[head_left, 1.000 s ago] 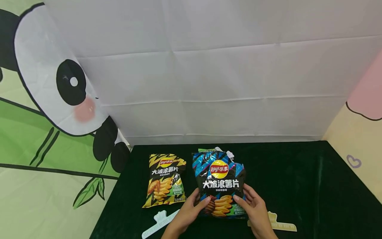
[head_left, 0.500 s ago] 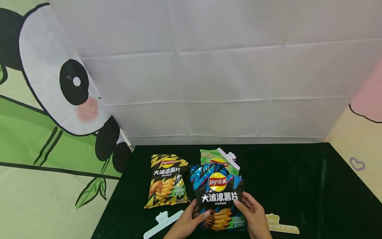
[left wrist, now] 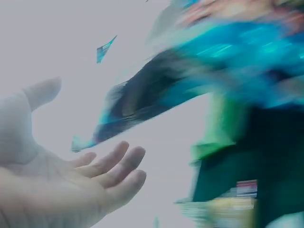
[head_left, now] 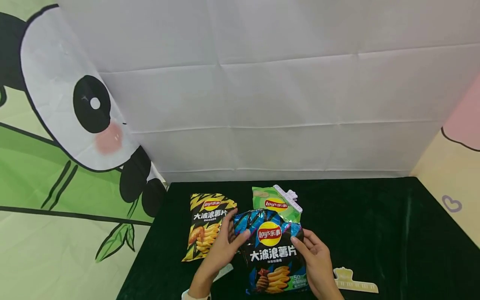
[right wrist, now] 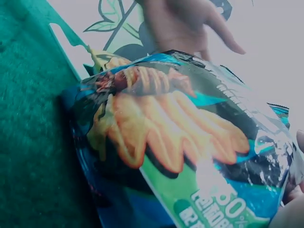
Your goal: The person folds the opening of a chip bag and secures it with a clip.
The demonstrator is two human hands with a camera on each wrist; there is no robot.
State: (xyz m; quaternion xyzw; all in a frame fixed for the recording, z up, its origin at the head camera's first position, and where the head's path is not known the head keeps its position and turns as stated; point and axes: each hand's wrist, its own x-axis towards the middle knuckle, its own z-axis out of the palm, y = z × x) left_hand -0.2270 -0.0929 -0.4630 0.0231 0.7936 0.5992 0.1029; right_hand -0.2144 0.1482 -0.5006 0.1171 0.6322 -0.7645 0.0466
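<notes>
A blue-and-black chip bag (head_left: 271,254) stands tilted in front of me, its front facing up. My right hand (head_left: 316,262) grips its right edge, thumb on the front; in the right wrist view, fingers (right wrist: 290,209) show at the bag's lower right. My left hand (head_left: 221,248) is beside the upper left corner, thumb and fingers spread. The left wrist view shows that hand (left wrist: 71,180) open and apart from the blurred chip bag (left wrist: 156,85). Behind the bag lies a green chip bag (head_left: 262,198), a white sealing clip (head_left: 286,198) across its top right corner.
A yellow-and-black chip bag (head_left: 202,227) lies to the left, partly behind my left hand. A pale sealing clip (head_left: 223,271) shows beside the left wrist. A yellow sealing clip (head_left: 354,281) lies right of my right hand on the dark green tabletop (head_left: 375,233).
The blue-and-black bag has come down toward me, uncovering the green bag. My left hand has let go of its lower left side and moved up to the top left corner.
</notes>
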